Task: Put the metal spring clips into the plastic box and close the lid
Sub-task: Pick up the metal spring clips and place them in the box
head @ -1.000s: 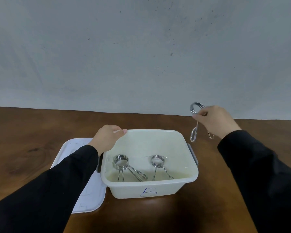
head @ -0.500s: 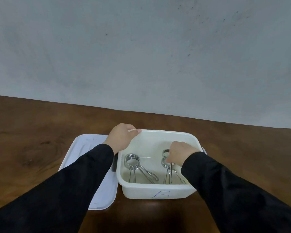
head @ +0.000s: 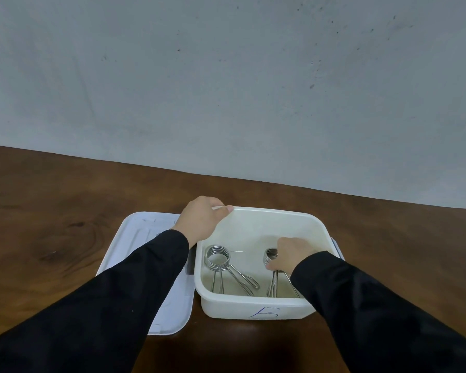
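Risk of tangled clips (head: 276, 275) under right hand (head: 289, 255), grasp unclear; left hand (head: 202, 222) clamped on box (head: 253, 309) far-left corner.

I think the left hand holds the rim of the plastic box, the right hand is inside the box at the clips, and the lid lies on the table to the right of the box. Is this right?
Not quite. In the head view the lid lies on the table to the left of the plastic box, not the right. The rest holds: the left hand grips the rim, and the right hand is inside the box at the clips.
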